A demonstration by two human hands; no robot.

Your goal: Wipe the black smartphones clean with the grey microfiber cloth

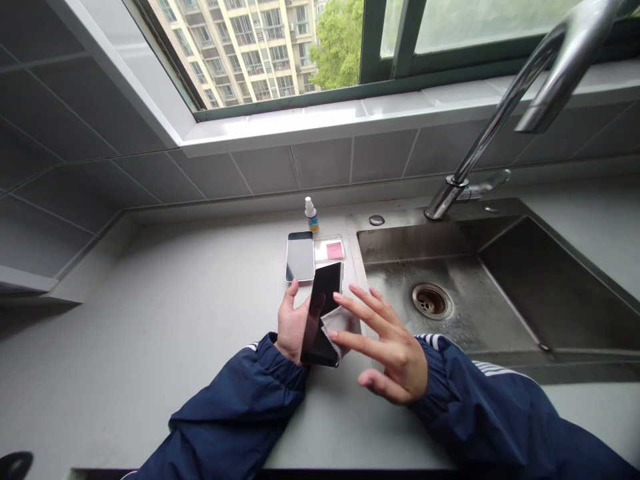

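Note:
My left hand (291,328) is wrapped around a black smartphone (327,283), held tilted with its dark screen facing up. A thin grey cleaning cloth (346,323) with a zigzag edge lies over the phone's lower right side. My right hand (397,350) is above the cloth, its fingers spread, with fingertips at the cloth and the screen. Just beyond the phone, a second phone (299,257) with a light frame lies flat on the counter. Beside it is a clear phone case (325,249) with a pink piece in it. Behind them stands a small white spray bottle (311,215).
To the right is a stainless steel sink (395,267) with a drain (431,301). A chrome faucet (475,147) arches over it. The light counter (175,307) runs left to a tiled wall (260,170). A window sill (310,123) stretches along the back.

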